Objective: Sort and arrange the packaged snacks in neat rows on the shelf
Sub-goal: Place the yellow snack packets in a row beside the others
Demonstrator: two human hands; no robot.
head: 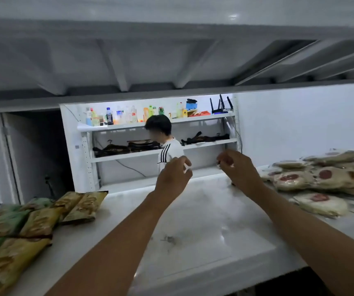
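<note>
I am holding my left hand [175, 176] and right hand [237, 165] above the shelf [203, 221], fingers curling, grasping what I cannot tell; yellow and green packs [39, 223] are lying near left; round packs [325, 176] far right.

Smooth, glossy white paint on the shelf [203, 210], by the look sheet metal, mirroring the light in patches, dulled by grey scuffs near the middle. Shiny, crinkled plastic film, gold and green, round the long snack packs [37, 221] at left. Thin clear plastic wrap, faintly glinting, over the round flat cakes [325, 176] at right, dry and matt beneath. Matt white painted metal, ribbed, for the underside of the board above [150, 60]. White painted metal with punched uprights for the far rack [86, 159]; clear, glossy plastic for the bottles [109, 116] on top.
</note>
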